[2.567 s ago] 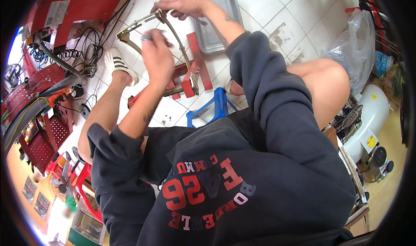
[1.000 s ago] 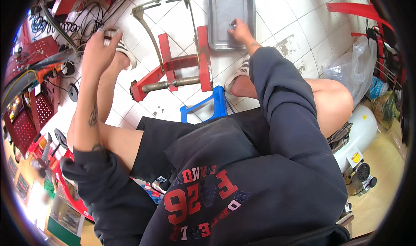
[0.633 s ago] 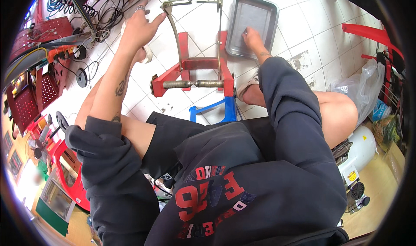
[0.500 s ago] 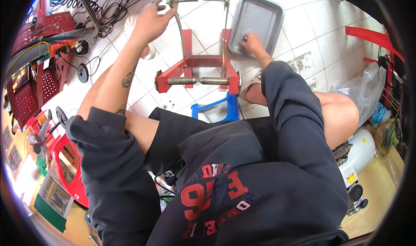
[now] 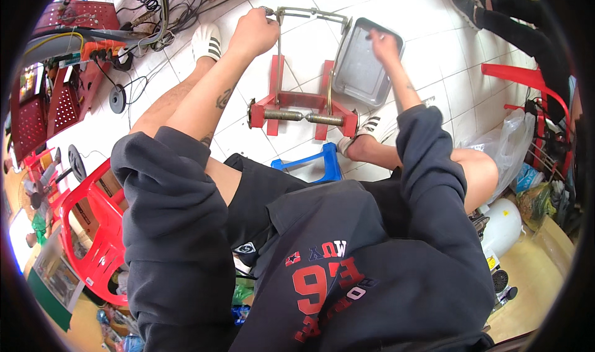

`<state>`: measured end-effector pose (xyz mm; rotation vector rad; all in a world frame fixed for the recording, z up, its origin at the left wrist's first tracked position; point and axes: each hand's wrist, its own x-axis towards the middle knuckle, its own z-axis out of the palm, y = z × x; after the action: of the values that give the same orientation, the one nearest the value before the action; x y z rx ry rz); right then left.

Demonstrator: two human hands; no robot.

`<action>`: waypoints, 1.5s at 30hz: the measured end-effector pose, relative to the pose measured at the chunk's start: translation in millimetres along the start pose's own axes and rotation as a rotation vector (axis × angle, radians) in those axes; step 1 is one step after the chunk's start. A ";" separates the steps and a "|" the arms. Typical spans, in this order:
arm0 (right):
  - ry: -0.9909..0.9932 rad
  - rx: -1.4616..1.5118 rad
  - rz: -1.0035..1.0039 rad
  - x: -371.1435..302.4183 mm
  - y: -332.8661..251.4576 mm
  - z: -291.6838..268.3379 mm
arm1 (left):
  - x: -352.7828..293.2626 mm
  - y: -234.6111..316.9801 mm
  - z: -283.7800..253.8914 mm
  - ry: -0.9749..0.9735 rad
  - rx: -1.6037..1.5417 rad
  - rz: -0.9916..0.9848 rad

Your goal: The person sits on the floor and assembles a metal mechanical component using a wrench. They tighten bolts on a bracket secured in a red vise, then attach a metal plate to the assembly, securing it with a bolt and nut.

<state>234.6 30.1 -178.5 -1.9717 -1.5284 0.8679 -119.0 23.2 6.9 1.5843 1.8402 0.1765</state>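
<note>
A red metal stand (image 5: pixel 304 101) with large springs along its near bar and a thin metal frame (image 5: pixel 313 12) rising from it is in front of me on the floor. My left hand (image 5: pixel 255 33) is closed at the frame's far left corner, its fingertips around a small dark part there that I cannot make out. To the right lies a grey rectangular tray (image 5: pixel 356 82). My right hand (image 5: pixel 384 47) is over the tray with its fingers drawn together; what they hold, if anything, is too small to name.
A blue plastic stool (image 5: pixel 310 163) stands between my knees and the stand. Cables and red perforated metal panels (image 5: pixel 43 119) crowd the left, near a red plastic chair (image 5: pixel 96 234). Another person's legs (image 5: pixel 514 26) are at the far right, by another red chair (image 5: pixel 527 79).
My left hand, open beside the frame before, has closed at its corner. My right hand has moved from the tray's near end toward its far part. Another person's feet have come into view.
</note>
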 end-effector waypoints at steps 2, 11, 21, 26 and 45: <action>-0.084 0.089 0.195 23.3 -87.1 -44.1 | 0.9 -6.2 -5.6 0.160 0.069 0.079; -0.573 1.142 0.037 -20.6 -353.2 -137.0 | -48.9 100.3 -73.6 0.051 -0.566 0.464; -0.449 0.461 -0.352 -42.0 -323.0 -122.0 | -69.8 66.7 -97.8 -0.135 -0.841 0.319; -0.473 -0.302 -0.303 -55.7 -259.8 -103.3 | -64.3 15.7 -131.7 0.339 -0.319 0.236; -0.171 -0.594 -0.722 -49.4 -237.2 -43.9 | -63.6 19.7 -141.1 0.236 -1.639 -0.026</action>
<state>103.7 41.3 29.8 -1.4764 -2.5795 0.2886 -182.9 16.0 149.0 0.3361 1.0947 1.4412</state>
